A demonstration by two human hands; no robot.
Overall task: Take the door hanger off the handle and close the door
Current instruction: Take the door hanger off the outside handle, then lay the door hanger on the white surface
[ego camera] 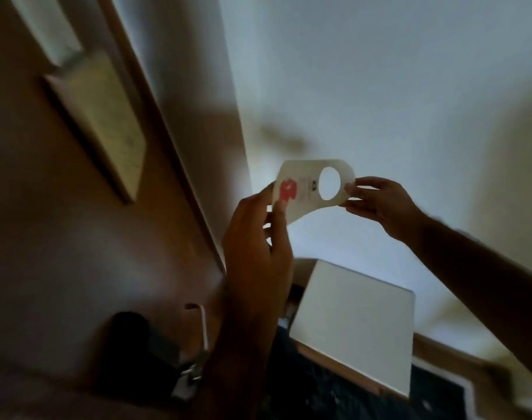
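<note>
The door hanger (pixel 307 189), a white card with a round hole and a red mark, is held in the air between both hands, off the handle. My left hand (pixel 255 237) grips its red-marked end. My right hand (pixel 376 204) pinches the end by the hole. The brown wooden door (pixel 61 237) fills the left side, and its metal lever handle (pixel 202 331) sits low, just left of my left forearm. The view is tilted and blurred.
A framed notice (pixel 104 122) hangs on the door. A dark lock box (pixel 134 353) sits below, beside the handle. A white wall (pixel 379 86) lies ahead, and a white block (pixel 355 331) stands by the dark patterned floor at the bottom.
</note>
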